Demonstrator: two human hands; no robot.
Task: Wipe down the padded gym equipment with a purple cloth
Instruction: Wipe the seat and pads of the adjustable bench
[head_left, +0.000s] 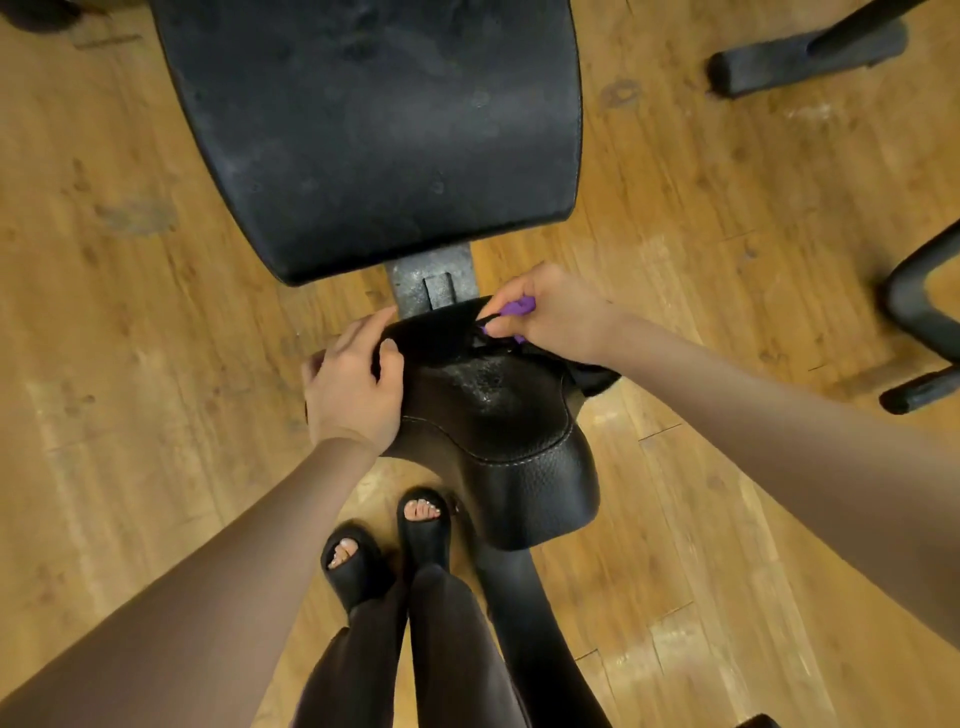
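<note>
A small black padded seat (519, 447) with white stitching sits below me, with a wet-looking patch near its far end. My right hand (550, 312) holds a bunched purple cloth (514, 307) against the seat's far right edge; only a sliver of cloth shows between my fingers. My left hand (353, 384) grips the seat's far left edge, thumb on top. Beyond it lies a larger black pad (374, 130), dusty and marked, joined by a grey metal bracket (434, 286).
Wooden floor (130, 312) surrounds the bench. Black equipment feet and tubing stand at the upper right (805, 57) and right edge (919, 322). My feet in black open-toe sandals (384, 540) stand just left of the seat's post.
</note>
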